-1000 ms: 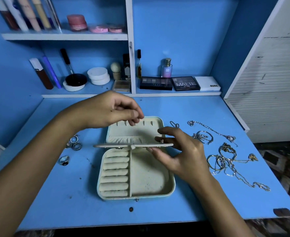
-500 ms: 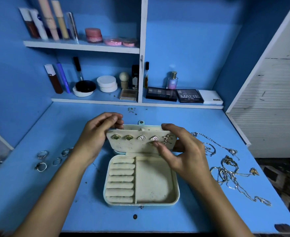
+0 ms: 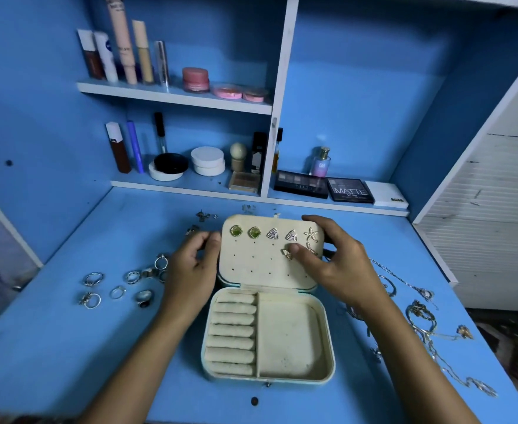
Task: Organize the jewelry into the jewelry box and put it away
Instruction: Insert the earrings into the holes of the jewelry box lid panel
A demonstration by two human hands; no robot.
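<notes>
earring panel point(image 3: 266, 258) now laid flatter.

Jewelry box point(image 3: 294, 338): cream lining, pale teal shell. Earring panel point(image 3: 260, 267): cream, dotted with small holes. Earrings point(image 3: 236, 231): green stones, gold settings. Rings point(image 3: 117, 292): silver. Tabletop point(image 3: 68, 347): blue.

The scene is viewed from a single head-worn wide-angle camera, aimed forward and down over the blue desk point(image 3: 68, 347) from close range. The shelves point(image 3: 172, 97) behind are taken in, bent by the lens.
</notes>
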